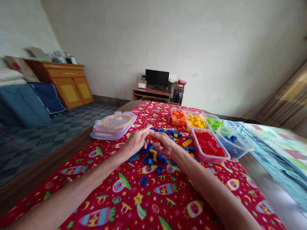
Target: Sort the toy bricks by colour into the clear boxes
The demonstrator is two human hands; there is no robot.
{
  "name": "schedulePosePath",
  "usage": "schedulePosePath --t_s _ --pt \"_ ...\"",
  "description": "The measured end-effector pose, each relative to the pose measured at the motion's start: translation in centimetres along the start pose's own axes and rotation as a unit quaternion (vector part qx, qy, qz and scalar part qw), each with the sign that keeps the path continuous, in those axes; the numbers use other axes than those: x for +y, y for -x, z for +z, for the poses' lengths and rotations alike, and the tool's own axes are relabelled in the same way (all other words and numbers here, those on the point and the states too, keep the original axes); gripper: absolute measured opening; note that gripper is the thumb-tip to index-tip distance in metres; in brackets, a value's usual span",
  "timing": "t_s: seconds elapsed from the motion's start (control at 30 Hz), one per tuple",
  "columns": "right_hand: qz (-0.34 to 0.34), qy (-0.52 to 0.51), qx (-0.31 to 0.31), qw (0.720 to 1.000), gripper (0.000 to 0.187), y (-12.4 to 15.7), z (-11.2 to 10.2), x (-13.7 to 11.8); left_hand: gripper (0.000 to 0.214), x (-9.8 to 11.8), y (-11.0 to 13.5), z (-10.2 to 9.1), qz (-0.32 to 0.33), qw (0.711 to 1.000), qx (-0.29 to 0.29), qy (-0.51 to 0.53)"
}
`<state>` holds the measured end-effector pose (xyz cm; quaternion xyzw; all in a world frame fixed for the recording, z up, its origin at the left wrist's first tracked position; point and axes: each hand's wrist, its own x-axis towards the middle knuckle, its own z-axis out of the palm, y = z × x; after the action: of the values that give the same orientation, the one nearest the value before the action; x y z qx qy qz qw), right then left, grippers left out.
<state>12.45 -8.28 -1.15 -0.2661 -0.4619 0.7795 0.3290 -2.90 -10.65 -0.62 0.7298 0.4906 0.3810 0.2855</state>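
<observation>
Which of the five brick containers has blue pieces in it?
The rounded clear bowl, rightmost of the five; the others hold orange pieces, yellow pieces, green pieces and red pieces.

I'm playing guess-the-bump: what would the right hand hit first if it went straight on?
The right hand would probably meet the left hand first; they look nearly touching, though depth is unclear.

Loose bricks (pixel 159 157) are mainly blue, the tablecloth (pixel 103 185) rocket-patterned red.
</observation>
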Motion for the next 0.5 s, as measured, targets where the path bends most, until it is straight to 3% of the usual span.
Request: schedulePosePath --t_s 0.13,0.23,0.4,0.5 --pt "-0.018 0.06 0.022 0.998 0.025 0.2 0.2 0.2 0.053 -0.3 0.0 -0.1 -0.015 1.0 0.007 -0.007" --pt "-0.038 0.138 0.044 0.989 0.027 0.0 0.5 0.7 0.055 -0.7 0.0 0.1 -0.002 0.997 0.024 -0.069" --pt "-0.093 0.319 0.107 0.937 0.011 -0.7 0.2 1.7 0.059 -1.7 0.1 1.0 0.044 0.985 0.058 -0.157" --pt "-0.102 0.346 0.116 0.925 0.007 -0.8 0.1 1.7 0.058 -1.7 0.2 1.4 0.07 0.981 0.059 -0.169"
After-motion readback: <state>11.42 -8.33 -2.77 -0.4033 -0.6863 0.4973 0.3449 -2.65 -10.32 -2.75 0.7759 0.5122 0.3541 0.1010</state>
